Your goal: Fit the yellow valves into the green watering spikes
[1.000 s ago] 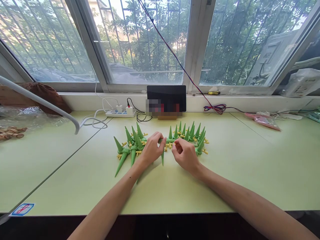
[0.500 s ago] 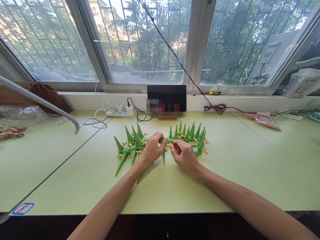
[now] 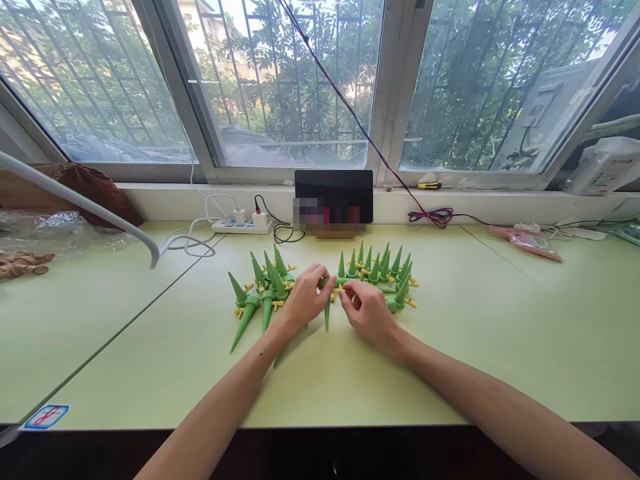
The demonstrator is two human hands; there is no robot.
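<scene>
My left hand [image 3: 310, 295] is closed round the top of a green plant watering spike [image 3: 327, 316], whose pointed end hangs downward below the fingers. Close beside it, my right hand [image 3: 371, 311] pinches a small yellow valve [image 3: 338, 291] at the spike's head; the fingers partly hide where the two meet. Left of my hands is a cluster of green spikes [image 3: 245, 323] with yellow valves, some upright and some lying down. To the right stands a second group of green spikes [image 3: 384, 268], also with yellow valves.
A dark tablet [image 3: 333, 190] on a stand is at the back. Left of it sits a white power strip [image 3: 243, 227] with cables. A pink packet [image 3: 527, 241] lies far right, and a white curved tube [image 3: 80, 199] crosses the left side above the table [image 3: 390, 393].
My right hand has shifted very slightly left toward my left hand. The held spike has barely moved, and both hands keep their grip.
</scene>
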